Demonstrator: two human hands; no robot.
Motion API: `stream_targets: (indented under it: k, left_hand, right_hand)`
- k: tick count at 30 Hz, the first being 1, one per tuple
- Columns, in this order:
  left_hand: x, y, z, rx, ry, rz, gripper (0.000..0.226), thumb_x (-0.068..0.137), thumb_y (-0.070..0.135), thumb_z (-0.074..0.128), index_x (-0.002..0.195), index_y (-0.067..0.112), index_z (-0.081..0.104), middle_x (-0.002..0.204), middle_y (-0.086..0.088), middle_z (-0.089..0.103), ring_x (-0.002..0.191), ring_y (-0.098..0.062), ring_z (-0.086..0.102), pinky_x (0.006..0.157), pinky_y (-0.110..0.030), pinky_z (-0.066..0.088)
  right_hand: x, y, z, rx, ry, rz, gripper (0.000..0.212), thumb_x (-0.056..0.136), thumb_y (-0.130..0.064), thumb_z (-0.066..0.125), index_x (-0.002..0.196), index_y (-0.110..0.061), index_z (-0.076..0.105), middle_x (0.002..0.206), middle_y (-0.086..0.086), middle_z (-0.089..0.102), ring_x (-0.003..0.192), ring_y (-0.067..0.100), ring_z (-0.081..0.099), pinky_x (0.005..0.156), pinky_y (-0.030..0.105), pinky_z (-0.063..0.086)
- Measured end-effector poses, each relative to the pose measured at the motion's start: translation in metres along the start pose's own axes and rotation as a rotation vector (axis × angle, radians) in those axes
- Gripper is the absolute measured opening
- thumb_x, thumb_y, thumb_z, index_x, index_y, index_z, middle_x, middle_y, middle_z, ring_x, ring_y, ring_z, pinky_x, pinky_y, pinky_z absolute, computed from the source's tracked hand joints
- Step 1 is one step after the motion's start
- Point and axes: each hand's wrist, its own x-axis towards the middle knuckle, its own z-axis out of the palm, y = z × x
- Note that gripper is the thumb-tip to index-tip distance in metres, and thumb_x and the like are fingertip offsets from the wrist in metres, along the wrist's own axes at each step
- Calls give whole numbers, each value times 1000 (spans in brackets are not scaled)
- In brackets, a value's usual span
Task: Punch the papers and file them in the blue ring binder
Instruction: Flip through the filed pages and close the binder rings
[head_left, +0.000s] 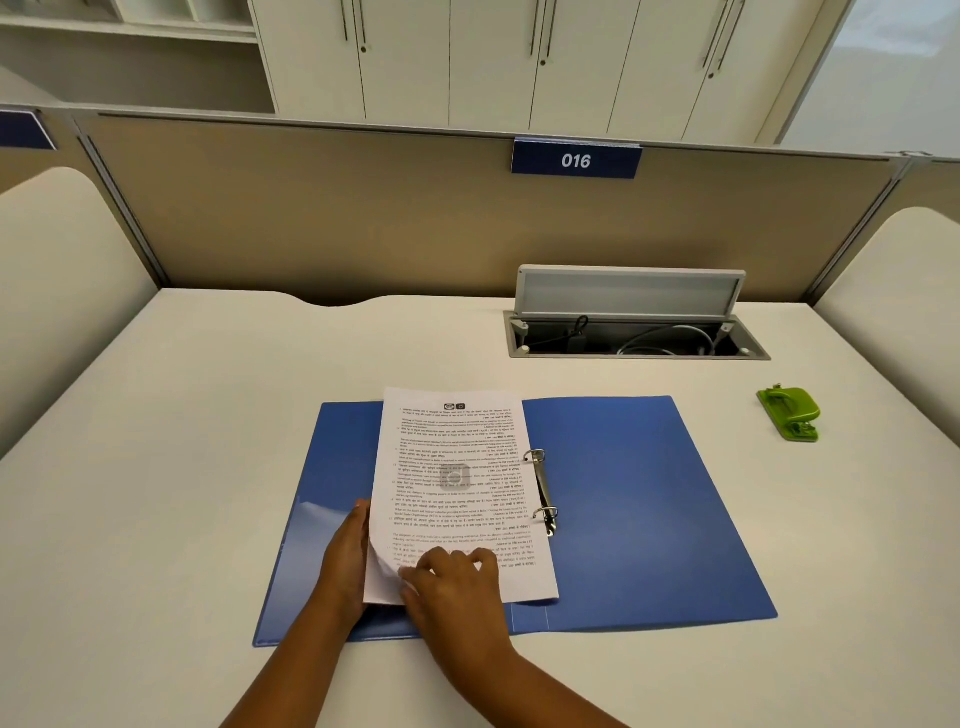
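Observation:
The blue ring binder (639, 509) lies open flat on the desk, its two metal rings (543, 491) standing near the spine. A stack of printed white papers (457, 488) lies on the binder's left half, its right edge beside the rings. My left hand (345, 561) grips the stack's lower left edge, where the paper curls up. My right hand (457, 582) rests on the stack's lower part, fingers pinching the lifted corner. A green hole punch (789, 413) sits alone at the right of the desk, well away from both hands.
The white desk (182, 467) is bounded by a beige partition with a "016" sign (575, 160). An open cable tray (636, 338) with its lid raised sits at the back right. Curved side dividers stand at left and right.

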Motion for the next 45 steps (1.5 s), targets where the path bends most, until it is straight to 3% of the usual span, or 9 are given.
stream_targets:
  k: [4, 7, 11, 17, 24, 28, 34, 41, 45]
  left_hand:
    - [-1, 1, 1, 34, 37, 16, 43, 92, 43, 34, 113, 14, 58, 107, -16, 65, 100, -40, 58, 80, -45, 49]
    - [-1, 1, 1, 52, 57, 35, 42, 92, 44, 35, 113, 16, 58, 110, -15, 65, 101, -37, 59, 90, -49, 45]
    - [-2, 1, 2, 31, 51, 37, 35, 93, 42, 35, 107, 21, 60, 104, -11, 67, 97, -34, 61, 85, -44, 48]
    - [-1, 1, 2, 68, 38, 60, 35, 93, 39, 33, 113, 20, 56, 111, -15, 64, 100, -35, 60, 89, -49, 48]
    - [-3, 4, 4, 102, 28, 70, 40, 97, 27, 30, 126, 6, 46, 120, -18, 57, 100, -33, 54, 91, -45, 42]
    - [-5, 4, 5, 57, 61, 57, 37, 96, 31, 32, 118, 9, 52, 106, -12, 60, 82, -24, 58, 69, -32, 47]
    - [-5, 4, 6, 14, 55, 39, 32, 95, 35, 35, 111, 16, 54, 102, -13, 63, 82, -32, 60, 67, -35, 50]
    - [-5, 5, 7, 29, 63, 38, 29, 94, 34, 36, 97, 16, 58, 87, -14, 64, 69, -33, 59, 60, -35, 49]
    - [-3, 4, 4, 47, 41, 53, 30, 94, 31, 37, 103, 11, 57, 103, -24, 62, 77, -38, 58, 76, -45, 49]
  right_hand:
    - [4, 1, -4, 119, -9, 87, 18, 59, -52, 78, 67, -37, 71, 63, -20, 65, 53, 4, 59, 60, 18, 42]
    - [5, 4, -6, 323, 30, 166, 19, 74, -46, 69, 81, -28, 73, 83, -10, 72, 73, 10, 64, 74, 25, 34]
    - [6, 8, -9, 434, -25, 236, 26, 87, -42, 57, 97, -22, 70, 104, -5, 67, 94, 13, 59, 88, 27, 30]
    - [9, 8, -11, 467, -92, 319, 25, 86, -39, 58, 93, -18, 70, 100, -4, 67, 81, 8, 52, 91, 27, 35]
    - [13, 11, -11, 785, -218, 457, 20, 76, -41, 70, 77, -21, 72, 63, -24, 48, 59, 4, 51, 66, 12, 41]
    - [12, 17, -8, 888, -242, 526, 29, 75, -40, 72, 53, -33, 55, 63, -18, 58, 64, 6, 56, 71, 27, 50]
    - [16, 26, -12, 1008, -217, 574, 23, 76, -35, 72, 58, -31, 59, 66, -16, 60, 63, 2, 56, 57, 7, 43]
    - [18, 33, -20, 1136, -239, 653, 24, 79, -32, 70, 59, -22, 61, 62, -8, 60, 54, 4, 50, 50, 9, 40]
    - [19, 36, -24, 1213, -244, 711, 22, 80, -31, 68, 63, -19, 63, 64, -5, 60, 54, 7, 49, 49, 10, 42]
